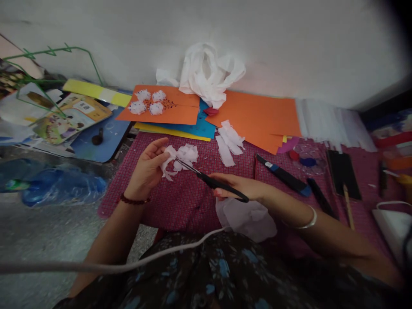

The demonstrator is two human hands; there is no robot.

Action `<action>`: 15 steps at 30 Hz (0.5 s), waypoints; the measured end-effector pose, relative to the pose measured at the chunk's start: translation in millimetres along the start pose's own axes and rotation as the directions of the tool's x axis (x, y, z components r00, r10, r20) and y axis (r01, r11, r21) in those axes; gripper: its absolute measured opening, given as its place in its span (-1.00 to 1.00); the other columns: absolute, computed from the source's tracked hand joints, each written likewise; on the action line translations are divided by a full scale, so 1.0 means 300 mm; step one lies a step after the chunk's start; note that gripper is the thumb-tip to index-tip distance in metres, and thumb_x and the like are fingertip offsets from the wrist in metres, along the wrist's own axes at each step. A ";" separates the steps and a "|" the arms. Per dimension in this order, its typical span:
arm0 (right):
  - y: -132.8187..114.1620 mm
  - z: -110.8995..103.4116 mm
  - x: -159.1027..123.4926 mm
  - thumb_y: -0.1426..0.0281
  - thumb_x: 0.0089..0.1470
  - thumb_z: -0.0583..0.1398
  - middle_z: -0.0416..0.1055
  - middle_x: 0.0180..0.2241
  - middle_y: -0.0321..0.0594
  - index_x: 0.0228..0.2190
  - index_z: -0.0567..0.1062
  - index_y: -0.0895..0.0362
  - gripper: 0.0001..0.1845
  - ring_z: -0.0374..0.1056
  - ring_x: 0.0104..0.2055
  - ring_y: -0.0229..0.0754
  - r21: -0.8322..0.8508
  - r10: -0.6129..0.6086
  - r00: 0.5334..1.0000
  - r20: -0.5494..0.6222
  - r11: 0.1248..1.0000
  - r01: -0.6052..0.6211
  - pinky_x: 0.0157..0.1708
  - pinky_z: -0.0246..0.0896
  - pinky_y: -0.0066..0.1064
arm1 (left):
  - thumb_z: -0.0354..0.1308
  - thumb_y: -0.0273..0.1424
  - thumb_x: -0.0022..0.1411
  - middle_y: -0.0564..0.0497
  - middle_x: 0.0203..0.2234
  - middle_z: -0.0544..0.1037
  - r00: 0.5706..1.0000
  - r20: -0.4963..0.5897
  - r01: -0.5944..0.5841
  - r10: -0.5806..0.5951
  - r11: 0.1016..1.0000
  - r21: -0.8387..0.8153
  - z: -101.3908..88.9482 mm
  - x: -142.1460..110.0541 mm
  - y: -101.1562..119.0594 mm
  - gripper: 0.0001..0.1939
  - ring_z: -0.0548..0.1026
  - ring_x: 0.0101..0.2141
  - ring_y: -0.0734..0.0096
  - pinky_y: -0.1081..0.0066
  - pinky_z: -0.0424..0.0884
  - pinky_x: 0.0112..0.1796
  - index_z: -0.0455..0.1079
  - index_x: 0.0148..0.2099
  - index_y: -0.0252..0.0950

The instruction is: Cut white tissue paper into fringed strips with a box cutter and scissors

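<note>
paper [168, 162], thin, white and ragged-edged, near scissors [210, 181] with black handles.

- In front of me a plain, pale grey wall [273, 43] runs across the whole background, with a few faint smudges at its upper left.
- My desk [107, 201] stands close to that wall, dressed in a dark pink, finely checked cover [183, 201], and its near left corner is rounded.
- To my left I see a grey, speckled floor [48, 244], where large blue plastic bottles [61, 184] lie.
- A green wire rack [80, 48] stands against the wall at my far left.
- The light around me is dim and soft, brightest mid-wall, and the right side sinks into shadow.
</note>
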State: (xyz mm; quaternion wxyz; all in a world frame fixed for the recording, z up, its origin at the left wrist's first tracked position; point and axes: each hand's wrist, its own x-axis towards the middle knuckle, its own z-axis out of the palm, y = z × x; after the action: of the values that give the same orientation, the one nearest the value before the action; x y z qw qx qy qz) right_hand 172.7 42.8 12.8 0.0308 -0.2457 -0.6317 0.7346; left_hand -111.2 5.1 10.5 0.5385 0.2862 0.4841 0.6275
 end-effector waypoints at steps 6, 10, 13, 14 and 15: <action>0.020 0.021 0.074 -0.12 0.02 0.37 0.32 -0.33 -0.31 0.06 0.42 0.14 -0.23 0.30 -0.39 -0.32 0.124 0.040 0.999 -0.023 0.992 -0.037 -0.44 0.31 -0.49 | 0.33 -0.64 0.01 0.13 -0.47 0.47 0.999 -0.011 -0.042 0.042 0.999 0.024 -0.017 0.004 -0.029 -0.59 0.47 -0.52 0.60 0.60 0.43 -0.44 0.52 -0.05 -0.28; 0.029 0.022 0.110 -0.06 -0.02 0.41 0.33 -0.30 -0.29 0.10 0.41 0.14 -0.20 0.28 -0.38 -0.32 0.174 0.041 0.995 -0.093 0.984 -0.024 -0.45 0.31 -0.49 | 0.33 -0.63 0.02 0.14 -0.48 0.47 0.998 -0.037 -0.058 0.059 0.998 0.033 -0.032 0.007 -0.027 -0.59 0.47 -0.52 0.59 0.59 0.43 -0.44 0.51 -0.05 -0.26; 0.024 0.019 0.117 -0.04 -0.03 0.42 0.34 -0.30 -0.29 0.09 0.42 0.15 -0.20 0.27 -0.38 -0.32 0.179 0.045 0.995 -0.090 0.983 -0.029 -0.45 0.31 -0.48 | 0.34 -0.63 0.01 0.14 -0.48 0.48 0.999 -0.041 -0.027 0.028 0.999 0.033 -0.034 0.010 -0.025 -0.57 0.47 -0.51 0.58 0.58 0.43 -0.44 0.52 -0.04 -0.26; 0.022 0.019 0.118 -0.04 -0.04 0.43 0.34 -0.31 -0.29 0.09 0.42 0.15 -0.20 0.28 -0.38 -0.32 0.175 0.048 0.995 -0.084 0.984 -0.032 -0.46 0.31 -0.48 | 0.35 -0.63 0.01 0.14 -0.48 0.48 0.999 -0.042 -0.018 0.019 0.999 0.027 -0.033 0.012 -0.028 -0.57 0.47 -0.51 0.58 0.58 0.43 -0.44 0.52 -0.04 -0.27; 0.019 0.018 0.119 -0.04 -0.04 0.43 0.34 -0.31 -0.29 0.08 0.42 0.15 -0.20 0.28 -0.39 -0.32 0.171 0.050 0.995 -0.082 0.985 -0.036 -0.46 0.31 -0.47 | 0.36 -0.63 0.00 0.14 -0.48 0.48 0.999 -0.043 -0.011 0.011 1.000 0.018 -0.031 0.013 -0.031 -0.57 0.47 -0.52 0.59 0.58 0.44 -0.44 0.52 -0.04 -0.28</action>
State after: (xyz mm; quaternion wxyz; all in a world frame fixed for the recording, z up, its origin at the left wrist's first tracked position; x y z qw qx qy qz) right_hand 140.7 49.4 -3.7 0.0627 -0.2869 -0.5598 0.7748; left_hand -116.7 5.7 -2.2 0.5218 0.2799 0.4996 0.6323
